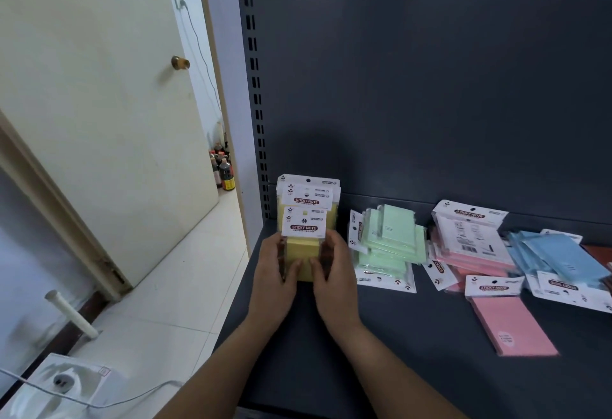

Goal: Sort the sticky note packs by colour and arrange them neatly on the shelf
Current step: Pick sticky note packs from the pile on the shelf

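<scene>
Left hand [275,274] and right hand [335,274] flank small yellow plastic-wrapped sticky note pack [303,258]. Each grips one side, thumb on front. Pack stands upright at left end of dark grey metal shelf [397,336], before taller yellow packs [308,195]. Best approach, likely: square edges, push flush against taller packs, label outward, release both sides together so the row does not topple.

The yellow packs [303,258], green packs [392,236], pink packs [515,326] and blue packs [559,253] are topped with white; the shelf [430,372] is painted dark grey.
</scene>
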Demonstrator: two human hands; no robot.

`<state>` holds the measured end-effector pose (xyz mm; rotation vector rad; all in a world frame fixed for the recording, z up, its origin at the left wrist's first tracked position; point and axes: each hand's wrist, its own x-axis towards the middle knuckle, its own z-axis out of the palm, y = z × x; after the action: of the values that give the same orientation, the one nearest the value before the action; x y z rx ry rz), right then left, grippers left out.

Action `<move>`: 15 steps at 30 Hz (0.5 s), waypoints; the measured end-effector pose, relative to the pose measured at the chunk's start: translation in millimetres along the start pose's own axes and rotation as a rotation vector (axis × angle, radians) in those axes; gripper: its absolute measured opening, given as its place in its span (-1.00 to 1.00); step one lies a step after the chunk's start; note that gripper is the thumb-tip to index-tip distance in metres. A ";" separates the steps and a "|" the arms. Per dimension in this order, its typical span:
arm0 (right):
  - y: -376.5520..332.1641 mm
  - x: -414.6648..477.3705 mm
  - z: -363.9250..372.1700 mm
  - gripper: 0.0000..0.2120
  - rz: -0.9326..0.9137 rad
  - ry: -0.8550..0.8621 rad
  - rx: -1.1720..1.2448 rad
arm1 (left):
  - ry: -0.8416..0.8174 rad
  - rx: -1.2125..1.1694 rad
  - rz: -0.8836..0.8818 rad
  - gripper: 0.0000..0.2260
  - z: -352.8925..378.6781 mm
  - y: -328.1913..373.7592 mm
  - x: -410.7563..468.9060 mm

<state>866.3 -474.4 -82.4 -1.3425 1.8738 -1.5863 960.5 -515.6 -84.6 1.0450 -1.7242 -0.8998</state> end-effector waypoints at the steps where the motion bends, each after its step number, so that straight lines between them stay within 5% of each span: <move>1: 2.8 3.9 3.4 -0.54 0.000 0.015 -0.001 | 0.002 0.012 0.018 -0.58 0.6 -1.6 4.5; 15: 27.0 33.8 23.5 -0.73 0.090 0.089 -0.114 | 0.054 0.075 -0.060 -0.57 12.5 -27.7 35.9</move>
<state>855.6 -517.4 -104.0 -1.2326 2.0757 -1.5384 947.6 -557.4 -101.9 1.1652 -1.7001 -0.8419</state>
